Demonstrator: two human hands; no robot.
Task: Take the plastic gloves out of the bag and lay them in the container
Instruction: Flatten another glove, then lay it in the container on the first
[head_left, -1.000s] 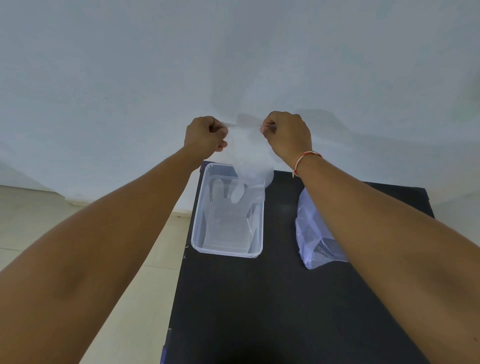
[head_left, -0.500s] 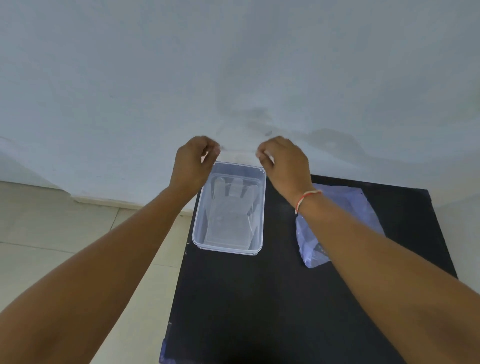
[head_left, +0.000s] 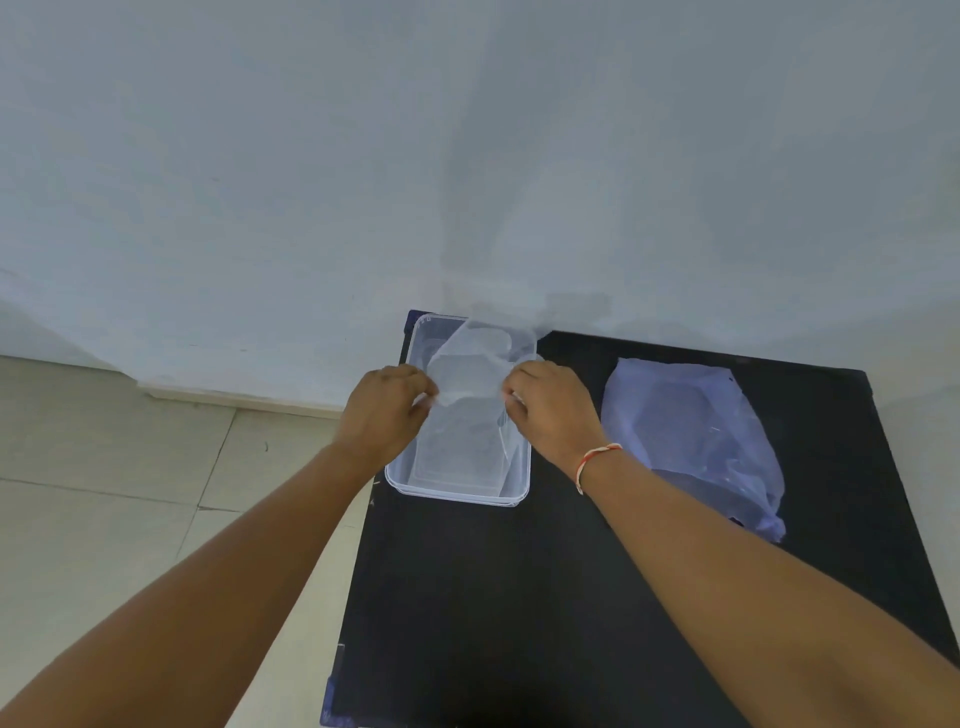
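A clear rectangular plastic container (head_left: 457, 493) stands at the far left of a black table (head_left: 519, 613). A thin see-through plastic glove (head_left: 470, 395) hangs slack over and into it. My left hand (head_left: 387, 410) pinches the glove's left edge over the container's left wall. My right hand (head_left: 550, 402), with a red and white thread at the wrist, pinches the right edge over the right wall. The pale bluish plastic bag (head_left: 696, 436) lies flat on the table to the right of my right forearm.
A white wall (head_left: 467, 156) rises directly behind the table and the container. Beige floor tiles (head_left: 130, 493) lie to the left, below the table's left edge.
Both hands have come down and toward me with the glove, from above the container's far end to its side walls. The glove, earlier held stretched in the air, now sags into the container.
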